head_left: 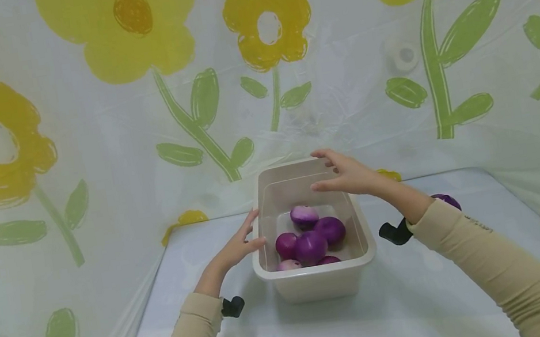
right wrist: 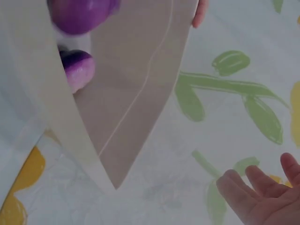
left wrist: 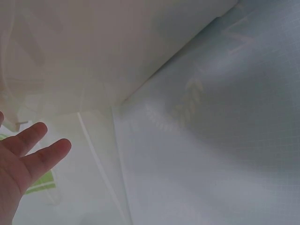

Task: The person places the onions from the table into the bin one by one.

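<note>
A beige plastic tub (head_left: 318,280) stands on the table and holds several purple onions (head_left: 310,246). My left hand (head_left: 241,245) lies open against the tub's left rim, fingers straight. My right hand (head_left: 344,173) hovers open over the tub's far right corner, holding nothing. In the right wrist view the tub (right wrist: 136,93) shows from its far corner, with two onions (right wrist: 78,70) inside and my right hand's fingertips (right wrist: 255,194) at the lower right. In the left wrist view my left hand's fingers (left wrist: 33,150) are spread beside the tub's pale wall (left wrist: 117,42).
Another purple onion (head_left: 446,201) lies on the table behind my right forearm. A white cloth with yellow flowers and green leaves (head_left: 269,23) hangs behind and to both sides. The table (head_left: 406,311) is covered in pale blue-white cloth.
</note>
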Available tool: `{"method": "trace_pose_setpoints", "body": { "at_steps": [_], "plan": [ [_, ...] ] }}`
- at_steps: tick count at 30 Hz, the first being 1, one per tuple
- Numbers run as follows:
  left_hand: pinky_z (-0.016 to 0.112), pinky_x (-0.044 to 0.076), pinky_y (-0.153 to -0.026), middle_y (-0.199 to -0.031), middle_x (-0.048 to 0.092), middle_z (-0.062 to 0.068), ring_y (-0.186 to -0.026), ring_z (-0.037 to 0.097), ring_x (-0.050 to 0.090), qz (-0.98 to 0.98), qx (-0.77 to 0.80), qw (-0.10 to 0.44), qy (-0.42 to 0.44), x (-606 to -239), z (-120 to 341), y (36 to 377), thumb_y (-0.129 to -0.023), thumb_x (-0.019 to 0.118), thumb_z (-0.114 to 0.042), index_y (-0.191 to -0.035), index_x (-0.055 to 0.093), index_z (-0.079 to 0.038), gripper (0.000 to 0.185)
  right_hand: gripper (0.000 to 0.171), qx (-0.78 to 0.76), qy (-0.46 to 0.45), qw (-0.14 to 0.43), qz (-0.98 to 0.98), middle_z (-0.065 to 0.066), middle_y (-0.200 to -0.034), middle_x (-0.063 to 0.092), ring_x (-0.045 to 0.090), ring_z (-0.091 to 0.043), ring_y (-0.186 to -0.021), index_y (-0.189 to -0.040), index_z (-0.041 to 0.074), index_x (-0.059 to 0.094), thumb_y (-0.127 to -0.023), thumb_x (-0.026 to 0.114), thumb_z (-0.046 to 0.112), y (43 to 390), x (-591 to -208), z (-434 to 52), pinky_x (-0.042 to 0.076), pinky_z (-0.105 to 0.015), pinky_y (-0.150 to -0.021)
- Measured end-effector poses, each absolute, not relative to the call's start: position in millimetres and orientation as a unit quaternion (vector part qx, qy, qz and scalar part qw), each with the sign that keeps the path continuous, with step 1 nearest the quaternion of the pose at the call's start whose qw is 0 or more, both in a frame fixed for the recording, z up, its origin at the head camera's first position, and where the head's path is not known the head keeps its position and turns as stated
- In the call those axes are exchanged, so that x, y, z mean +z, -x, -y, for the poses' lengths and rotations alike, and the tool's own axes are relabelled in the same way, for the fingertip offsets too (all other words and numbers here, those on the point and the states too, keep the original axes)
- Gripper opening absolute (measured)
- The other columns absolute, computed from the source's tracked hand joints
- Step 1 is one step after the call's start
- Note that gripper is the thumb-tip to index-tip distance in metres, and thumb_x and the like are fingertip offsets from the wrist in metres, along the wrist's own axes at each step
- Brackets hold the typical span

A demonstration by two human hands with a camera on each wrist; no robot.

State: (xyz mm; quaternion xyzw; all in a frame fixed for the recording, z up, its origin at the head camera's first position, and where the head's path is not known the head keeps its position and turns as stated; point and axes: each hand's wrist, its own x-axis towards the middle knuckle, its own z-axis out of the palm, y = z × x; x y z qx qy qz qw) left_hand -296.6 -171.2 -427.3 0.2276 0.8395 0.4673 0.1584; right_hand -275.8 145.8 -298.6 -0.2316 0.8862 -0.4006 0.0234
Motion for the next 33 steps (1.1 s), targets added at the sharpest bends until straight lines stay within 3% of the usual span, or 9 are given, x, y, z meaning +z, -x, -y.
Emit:
{"method": "trace_pose_setpoints", "body": {
  "at_steps": [7, 15, 22, 33],
  "plan": [
    [0.059, 0.022, -0.105, -0.155, 0.000, 0.004, -0.138, 0.036, 0.013, -0.846, 0.462, 0.158, -0.214, -426, 170, 295, -0.079, 0.058, -0.058, -0.148, 0.008, -0.027, 0.090, 0.072, -0.398, 0.212, 0.021, -0.892, -0.018, -0.147, 0.025, 0.029, -0.041, -0.130, -0.142, 0.005, 0.024, -0.086, 0.063, 0.029, 273, -294, -160, 0.025, -0.054, -0.106],
    [0.060, 0.022, -0.104, -0.154, 0.001, 0.013, -0.137, 0.042, 0.010, -0.838, 0.468, 0.174, -0.221, -399, 165, 278, -0.083, 0.059, -0.048, -0.148, 0.006, -0.014, 0.090, 0.072, -0.386, 0.190, 0.000, -0.903, -0.020, -0.146, 0.025, 0.029, -0.042, -0.129, -0.142, 0.003, 0.022, -0.087, 0.061, 0.029, 271, -291, -189, 0.025, -0.054, -0.106],
    [0.060, 0.023, -0.103, -0.155, 0.005, 0.005, -0.138, 0.038, 0.013, -0.844, 0.464, 0.152, -0.221, -426, 169, 295, -0.080, 0.058, -0.057, -0.148, 0.009, -0.026, 0.089, 0.076, -0.378, 0.149, -0.004, -0.914, -0.023, -0.147, 0.022, 0.028, -0.045, -0.128, -0.143, 0.003, 0.019, -0.087, 0.060, 0.033, 269, -298, -228, 0.025, -0.057, -0.104],
    [0.060, 0.023, -0.104, -0.155, 0.002, 0.009, -0.138, 0.039, 0.012, -0.842, 0.462, 0.159, -0.227, -424, 171, 295, -0.083, 0.059, -0.048, -0.148, 0.007, -0.022, 0.088, 0.080, -0.371, 0.090, -0.010, -0.924, -0.028, -0.146, 0.020, 0.025, -0.050, -0.127, -0.142, -0.003, 0.016, -0.088, 0.057, 0.038, 272, -335, -295, 0.024, -0.060, -0.102]
  ]
}}
